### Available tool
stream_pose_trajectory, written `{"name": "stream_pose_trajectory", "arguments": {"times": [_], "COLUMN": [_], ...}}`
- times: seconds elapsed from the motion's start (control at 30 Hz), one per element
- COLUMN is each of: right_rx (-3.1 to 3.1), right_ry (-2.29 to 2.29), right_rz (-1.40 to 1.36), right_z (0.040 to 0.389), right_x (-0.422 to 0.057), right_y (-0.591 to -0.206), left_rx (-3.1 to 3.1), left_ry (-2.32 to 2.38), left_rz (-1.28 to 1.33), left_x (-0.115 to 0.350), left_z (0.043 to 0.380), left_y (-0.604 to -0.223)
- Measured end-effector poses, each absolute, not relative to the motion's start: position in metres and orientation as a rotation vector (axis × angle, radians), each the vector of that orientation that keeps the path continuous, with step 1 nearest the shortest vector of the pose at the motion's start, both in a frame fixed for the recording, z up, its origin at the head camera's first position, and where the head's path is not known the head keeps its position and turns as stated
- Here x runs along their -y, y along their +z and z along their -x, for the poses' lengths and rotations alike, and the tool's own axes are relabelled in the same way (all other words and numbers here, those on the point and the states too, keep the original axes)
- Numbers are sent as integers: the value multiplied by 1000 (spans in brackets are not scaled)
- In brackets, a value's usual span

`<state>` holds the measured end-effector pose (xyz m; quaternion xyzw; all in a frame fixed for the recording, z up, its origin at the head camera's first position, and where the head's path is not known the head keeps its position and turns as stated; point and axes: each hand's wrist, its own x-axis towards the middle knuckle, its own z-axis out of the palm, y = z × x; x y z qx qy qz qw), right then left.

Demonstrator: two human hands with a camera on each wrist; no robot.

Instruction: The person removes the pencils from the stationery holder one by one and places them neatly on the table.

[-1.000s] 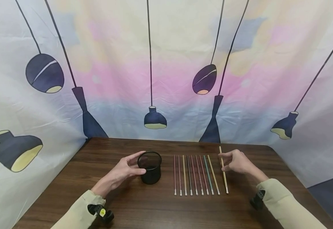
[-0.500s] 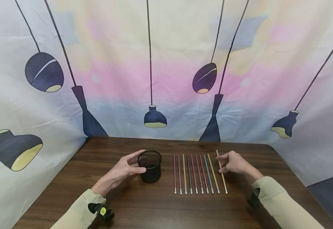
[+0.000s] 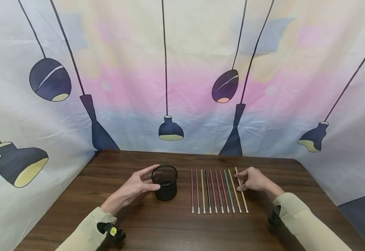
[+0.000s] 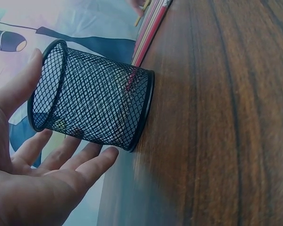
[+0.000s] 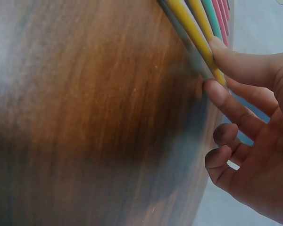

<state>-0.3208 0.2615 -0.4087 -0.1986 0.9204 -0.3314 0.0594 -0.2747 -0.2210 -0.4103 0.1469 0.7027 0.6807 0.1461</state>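
A black mesh pencil cup (image 3: 167, 192) stands upright on the table, left of the pencils. My left hand (image 3: 135, 186) holds it from the left, thumb by the rim and fingers along the far side; the left wrist view shows the mesh cup (image 4: 96, 96) between thumb and fingers. My right hand (image 3: 255, 179) pinches the rightmost yellow pencil (image 3: 243, 198) between thumb and index finger, its eraser end toward me. In the right wrist view this yellow pencil (image 5: 191, 28) lies low by the table surface, its far end at the fingertips.
Several other pencils lie side by side left of the held one, among them a teal pencil (image 3: 229, 191), a black pencil (image 3: 208, 190) and a red pencil (image 3: 192, 191). The brown wooden table (image 3: 176, 230) ends at a printed cloth backdrop (image 3: 132, 87).
My right hand has moved left with the yellow pencil, bringing it close beside the row and tilting it more in line with its neighbours. The left hand and cup stay put.
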Motion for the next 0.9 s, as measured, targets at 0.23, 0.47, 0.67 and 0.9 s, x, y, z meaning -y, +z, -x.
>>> {"name": "stream_pose_trajectory", "arguments": {"times": [0.23,0.47,0.67,0.9], "right_rx": [-2739,-2720,-2717,-2705], "right_ry": [-984,-997,-1006,-1006], "right_rz": [619,645,648,642], "right_z": [322,323,323,322], "right_x": [-261,-262,-263,-260], "right_y": [-410,-415,-413,-412], "left_rx": [-2027,-2019,-2026,-2022], "left_ry": [1951,1954,1951,1955], "left_rz": [-427,-437,-442,-448], "left_x": [221,221,222,222], "left_z": [274,274,274,274], "left_y": [-409,-408,-408,-408]}}
